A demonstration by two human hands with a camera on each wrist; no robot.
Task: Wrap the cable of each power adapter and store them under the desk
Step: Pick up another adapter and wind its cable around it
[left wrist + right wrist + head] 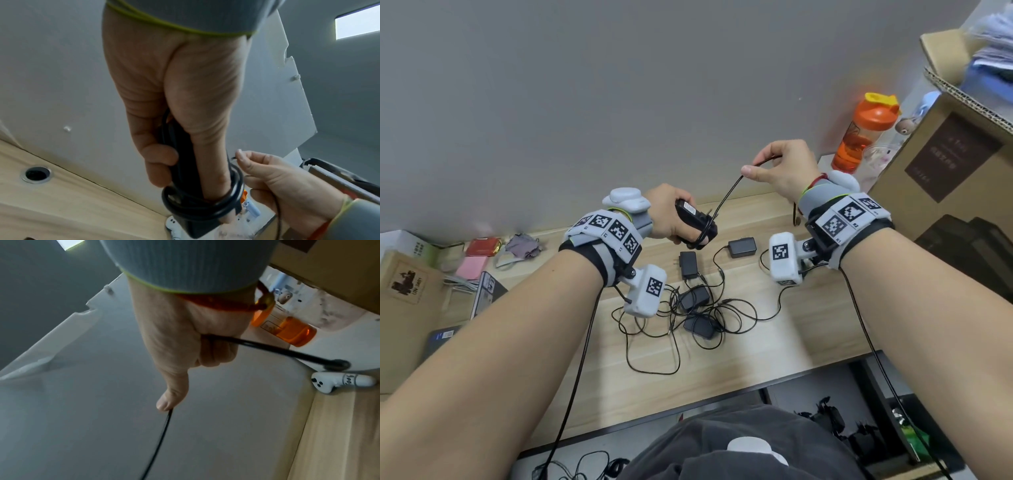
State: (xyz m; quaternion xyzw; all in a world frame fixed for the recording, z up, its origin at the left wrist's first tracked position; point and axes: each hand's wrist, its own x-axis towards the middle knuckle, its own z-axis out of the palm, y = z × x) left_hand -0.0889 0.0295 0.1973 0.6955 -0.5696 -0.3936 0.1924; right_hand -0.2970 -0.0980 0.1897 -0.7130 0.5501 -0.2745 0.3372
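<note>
The left hand [666,216] grips a black power adapter [695,222] above the tabletop [808,329], several cable [726,197] turns already around its end and the thumb. The right hand [782,169], raised near the grey wall, pinches the free cable. Four other adapters [698,298] lie tangled mid-tabletop, away from its front edge.

The left hand [667,219] covers most of the held adapter [695,219]; its prongs cannot be made out. The cable [726,195] vanishes inside the fist of the right hand [784,171], its plug end hidden in the head view. Below the hands, the loose adapters [697,298] lie in tangled cords; which cord belongs to which is indeterminable. Right of the right hand, the cardboard box [955,150] is cut off by the frame; its label print is illegible.
</note>
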